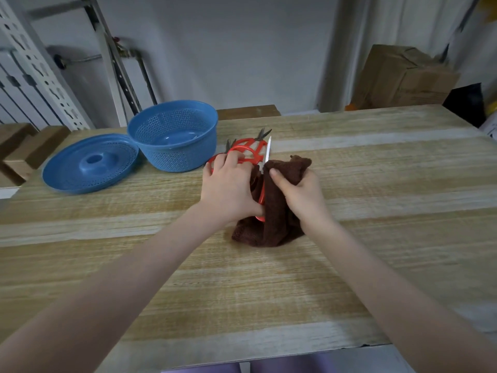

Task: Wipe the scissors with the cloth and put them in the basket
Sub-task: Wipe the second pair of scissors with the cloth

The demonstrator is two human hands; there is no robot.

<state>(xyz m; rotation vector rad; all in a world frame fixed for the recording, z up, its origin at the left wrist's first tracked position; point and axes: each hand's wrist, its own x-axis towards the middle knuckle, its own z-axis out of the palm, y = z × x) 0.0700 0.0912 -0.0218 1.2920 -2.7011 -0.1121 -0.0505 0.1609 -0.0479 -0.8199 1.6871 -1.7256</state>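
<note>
- Scissors, red-handled, sit between the two hands near the middle of the surface, a little toward its far edge. The pale blade points away from the person. I cannot tell whether they touch the surface.
- The left hand grasps them, with fingers curled over the red loops and the thumb pressed in by the cloth.
- The right hand is clenched on the brown cloth, which is wrapped round the scissors' middle. The cloth's lower folds rest on the surface.
- More red loops and grey tips show just behind the left hand. I take them for other pairs, but cannot tell how many.
- The basket stands open by the far edge, just left of the hands, with nothing showing inside. Its lid lies against it on the left.
- The wiping looks under way, and nothing has gone to the basket yet.
- The bare blade pokes out above the cloth, close to the right thumb. A quick stroke upward could carry that thumb onto the edge.
- The tip could snag the cloth's weave and jerk the scissors loose.
- The left hand covers the loops, so they may go unwiped.
- On the way to the basket, the scissors could drag the cloth along or knock the other pairs.
- The basket looks light, so scissors dropped against its rim might tip or shove it.
</note>
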